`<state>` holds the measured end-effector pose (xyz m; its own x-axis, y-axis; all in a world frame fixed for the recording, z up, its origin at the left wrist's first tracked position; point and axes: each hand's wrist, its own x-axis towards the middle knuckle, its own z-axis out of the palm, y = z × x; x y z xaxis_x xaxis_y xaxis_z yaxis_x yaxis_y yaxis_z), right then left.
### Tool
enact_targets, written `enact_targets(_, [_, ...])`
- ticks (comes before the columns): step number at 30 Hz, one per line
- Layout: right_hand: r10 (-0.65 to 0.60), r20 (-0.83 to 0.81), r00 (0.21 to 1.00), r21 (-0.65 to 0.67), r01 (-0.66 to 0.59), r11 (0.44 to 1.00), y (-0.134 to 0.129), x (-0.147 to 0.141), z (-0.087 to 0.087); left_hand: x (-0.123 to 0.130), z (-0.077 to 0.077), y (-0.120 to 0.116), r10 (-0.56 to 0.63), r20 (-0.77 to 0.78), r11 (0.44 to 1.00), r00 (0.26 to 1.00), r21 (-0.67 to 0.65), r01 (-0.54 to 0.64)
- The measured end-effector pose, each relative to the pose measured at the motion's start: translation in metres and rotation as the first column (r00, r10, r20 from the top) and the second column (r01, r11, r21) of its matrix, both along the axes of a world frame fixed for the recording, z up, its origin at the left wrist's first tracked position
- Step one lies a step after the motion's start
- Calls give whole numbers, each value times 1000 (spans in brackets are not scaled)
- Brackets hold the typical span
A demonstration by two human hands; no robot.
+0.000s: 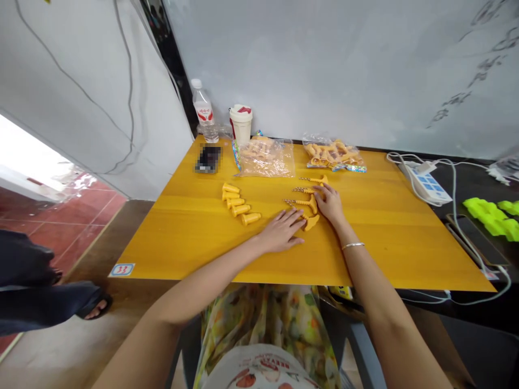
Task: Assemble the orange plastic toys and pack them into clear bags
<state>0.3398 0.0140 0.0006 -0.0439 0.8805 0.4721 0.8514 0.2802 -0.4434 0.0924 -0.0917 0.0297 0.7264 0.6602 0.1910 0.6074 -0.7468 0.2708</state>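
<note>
Several corkscrews with yellow T-shaped handles lie in a column on the table, their metal spirals pointing left. My left hand [281,231] rests flat with fingers stretched out, its fingertips over the spiral of the nearest corkscrew [311,222]. My right hand [330,202] lies at the right of the column, fingers apart, touching the handle end of the second-farthest corkscrew [304,190]. Just left of its thumb is another corkscrew [311,203]. The farthest corkscrew [318,179] lies beyond the fingers. Several hollow yellow sleeves [240,210] form a slanting row to the left.
At the back stand a water bottle [206,116] and a lidded cup [242,125]. A phone [208,159], an opened plastic bag [267,159] and a fuller bag of yellow parts [334,155] lie nearby. A power strip [430,183] with cables is at right. Someone's foot [97,309] shows at left.
</note>
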Motion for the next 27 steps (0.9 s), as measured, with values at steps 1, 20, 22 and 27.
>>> enact_targets(1, [12, -24, 1000, 2, -12, 1000, 0, 0, 0, 0, 0, 0, 2, -7, 1000, 1000, 3, -2])
enact_targets(20, [88, -473, 877, 194, 6, 981, -34, -9, 42, 37, -8, 12, 124, 25, 989, 992, 74, -126])
enact_targets(22, [41, -477, 878, 145, 33, 989, -32, -7, 31, 37, -9, 11, 149, 38, 984, 988, 94, -152])
enact_targets(27, [-5, -464, 886, 120, 69, 990, -26, 0, 10, 25, -3, -2, 49, 74, 980, 996, 188, -62])
